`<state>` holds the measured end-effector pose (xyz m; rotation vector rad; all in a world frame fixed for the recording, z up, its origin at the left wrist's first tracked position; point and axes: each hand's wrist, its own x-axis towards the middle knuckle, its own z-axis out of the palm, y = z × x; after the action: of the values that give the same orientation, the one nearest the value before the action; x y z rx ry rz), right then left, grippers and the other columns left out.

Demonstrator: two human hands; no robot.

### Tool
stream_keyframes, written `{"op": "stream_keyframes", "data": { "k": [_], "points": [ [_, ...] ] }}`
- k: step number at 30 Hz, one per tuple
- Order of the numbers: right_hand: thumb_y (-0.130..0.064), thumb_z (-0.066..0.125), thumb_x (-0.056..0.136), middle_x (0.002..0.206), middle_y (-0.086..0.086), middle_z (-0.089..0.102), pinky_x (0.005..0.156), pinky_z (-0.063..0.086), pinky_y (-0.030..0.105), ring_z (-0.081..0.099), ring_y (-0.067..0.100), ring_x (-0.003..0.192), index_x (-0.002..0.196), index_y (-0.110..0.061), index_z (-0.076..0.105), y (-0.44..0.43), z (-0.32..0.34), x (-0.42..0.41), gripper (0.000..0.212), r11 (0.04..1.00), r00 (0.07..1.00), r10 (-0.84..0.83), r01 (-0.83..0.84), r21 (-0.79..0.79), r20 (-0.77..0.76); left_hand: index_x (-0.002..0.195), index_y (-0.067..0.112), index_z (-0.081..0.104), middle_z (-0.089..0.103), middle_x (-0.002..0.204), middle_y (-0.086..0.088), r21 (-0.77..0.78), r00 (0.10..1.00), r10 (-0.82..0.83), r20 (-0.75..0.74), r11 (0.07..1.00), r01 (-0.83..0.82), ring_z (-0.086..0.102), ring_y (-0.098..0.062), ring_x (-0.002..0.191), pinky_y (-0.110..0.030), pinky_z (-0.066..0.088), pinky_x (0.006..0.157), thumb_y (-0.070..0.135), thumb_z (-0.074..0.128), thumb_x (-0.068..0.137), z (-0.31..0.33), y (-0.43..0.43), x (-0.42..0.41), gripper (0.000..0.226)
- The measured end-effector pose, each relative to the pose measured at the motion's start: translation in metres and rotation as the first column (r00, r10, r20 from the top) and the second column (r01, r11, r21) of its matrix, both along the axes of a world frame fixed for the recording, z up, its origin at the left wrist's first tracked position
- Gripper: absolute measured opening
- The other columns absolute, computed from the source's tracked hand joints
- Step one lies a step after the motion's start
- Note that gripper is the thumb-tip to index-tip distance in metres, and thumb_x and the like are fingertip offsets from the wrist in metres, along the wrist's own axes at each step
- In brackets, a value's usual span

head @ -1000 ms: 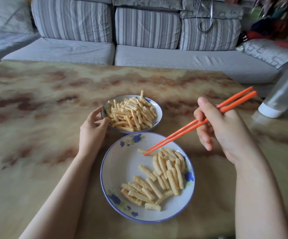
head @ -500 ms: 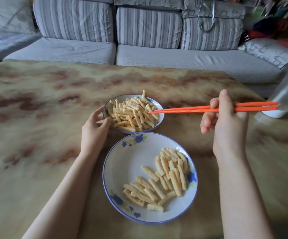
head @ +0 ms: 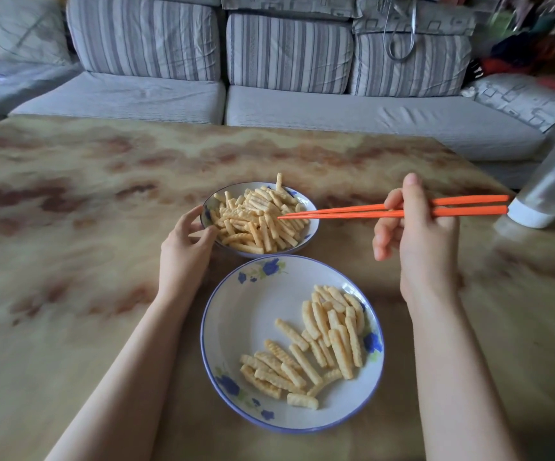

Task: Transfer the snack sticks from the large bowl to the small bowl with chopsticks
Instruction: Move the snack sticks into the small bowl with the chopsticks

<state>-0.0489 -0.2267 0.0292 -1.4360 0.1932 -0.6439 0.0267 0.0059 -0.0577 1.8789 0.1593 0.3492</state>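
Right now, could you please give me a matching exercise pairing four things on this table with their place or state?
Things:
1. left hand
2. chopsticks
3. large bowl
4. bottle

Place or state:
A. at the far right
B. holds the small bowl by its rim
C. nearest the camera
D. orange, tips over the small bowl

Pairs: 1-B, 2-D, 3-C, 4-A

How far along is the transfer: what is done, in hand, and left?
Done: the small bowl is heaped with snack sticks. In hand: the right hand holds the chopsticks, tips over that bowl; the left hand grips its rim. Left: many sticks in the large bowl.
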Motion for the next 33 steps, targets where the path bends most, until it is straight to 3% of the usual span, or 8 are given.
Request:
{"op": "stream_keyframes", "data": {
  "k": [6,11,15,18,21,26,29,33],
  "points": [
    [-0.031,0.043,0.101,0.037,0.003,0.039,0.036,0.025,0.018,0.032,0.019,0.027,0.063,-0.013,0.048,-0.015,0.017,-0.019,0.042,0.98,0.983,0.178,-0.181,-0.081,-0.039,0.131,0.025,0.057,0.065,0.099,0.004,0.007,1.0,-0.004,0.005,1.0,0.004,0.063,-0.01,0.066,-0.018,0.046,0.066,0.017,0.057,0.09,-0.001,0.001,0.0,0.041],
    [-0.04,0.048,0.093,0.037,0.007,0.036,0.033,0.025,0.016,0.029,0.019,0.027,0.062,-0.012,0.049,-0.021,0.027,-0.038,0.041,0.873,0.896,0.392,-0.434,-0.224,-0.211,0.131,0.024,0.057,0.066,0.103,0.001,0.003,1.0,-0.004,0.007,1.0,0.004,0.062,-0.011,0.07,-0.014,0.043,0.066,0.017,0.058,0.09,-0.001,0.001,0.001,0.041],
    [-0.043,0.048,0.09,0.035,0.008,0.036,0.034,0.024,0.017,0.029,0.019,0.026,0.062,-0.013,0.05,-0.023,0.031,-0.043,0.041,0.812,0.849,0.438,-0.515,-0.275,-0.297,0.13,0.025,0.058,0.066,0.102,0.001,0.015,1.0,-0.001,0.004,1.0,0.001,0.062,-0.012,0.072,-0.004,0.04,0.058,0.017,0.058,0.09,-0.002,0.001,0.002,0.041],
    [-0.047,0.049,0.086,0.035,0.007,0.037,0.034,0.022,0.018,0.029,0.02,0.027,0.062,-0.013,0.051,-0.022,0.032,-0.044,0.041,0.791,0.829,0.453,-0.543,-0.281,-0.328,0.129,0.025,0.058,0.067,0.102,0.0,0.001,1.0,-0.009,0.007,1.0,0.009,0.064,-0.018,0.075,-0.012,0.043,0.063,0.017,0.058,0.09,-0.003,0.001,0.002,0.04],
    [-0.045,0.048,0.089,0.035,0.007,0.036,0.033,0.024,0.018,0.029,0.02,0.027,0.063,-0.011,0.048,-0.019,0.03,-0.043,0.043,0.806,0.841,0.443,-0.525,-0.273,-0.312,0.129,0.026,0.059,0.067,0.102,0.0,-0.008,1.0,-0.01,0.009,1.0,0.01,0.067,-0.022,0.081,-0.02,0.045,0.069,0.017,0.058,0.09,-0.004,0.002,0.003,0.04],
    [-0.039,0.047,0.096,0.041,0.007,0.036,0.033,0.025,0.018,0.029,0.019,0.028,0.061,-0.013,0.046,-0.013,0.024,-0.034,0.044,0.886,0.903,0.365,-0.412,-0.211,-0.228,0.129,0.026,0.059,0.067,0.102,0.0,-0.011,1.0,-0.008,0.003,1.0,0.008,0.065,-0.018,0.075,-0.013,0.045,0.063,0.016,0.057,0.09,-0.004,0.002,0.003,0.04],
    [-0.033,0.048,0.099,0.056,0.012,0.037,0.034,0.025,0.019,0.03,0.017,0.03,0.056,-0.018,0.049,-0.011,0.022,-0.027,0.045,0.945,0.948,0.301,-0.311,-0.102,-0.103,0.129,0.026,0.058,0.067,0.103,0.0,-0.019,1.0,-0.01,0.007,1.0,0.01,0.066,-0.019,0.076,-0.014,0.044,0.064,0.017,0.058,0.09,-0.003,0.001,0.002,0.04],
    [-0.024,0.045,0.101,0.049,-0.005,0.047,0.035,0.025,0.019,0.034,0.012,0.03,0.06,-0.017,0.046,-0.003,0.02,-0.016,0.042,0.987,0.991,0.12,-0.126,0.097,0.06,0.129,0.027,0.058,0.066,0.1,0.002,-0.019,1.0,-0.009,0.006,1.0,0.009,0.063,-0.01,0.067,-0.009,0.045,0.058,0.016,0.057,0.09,-0.002,0.001,0.002,0.04]
  ]
}}
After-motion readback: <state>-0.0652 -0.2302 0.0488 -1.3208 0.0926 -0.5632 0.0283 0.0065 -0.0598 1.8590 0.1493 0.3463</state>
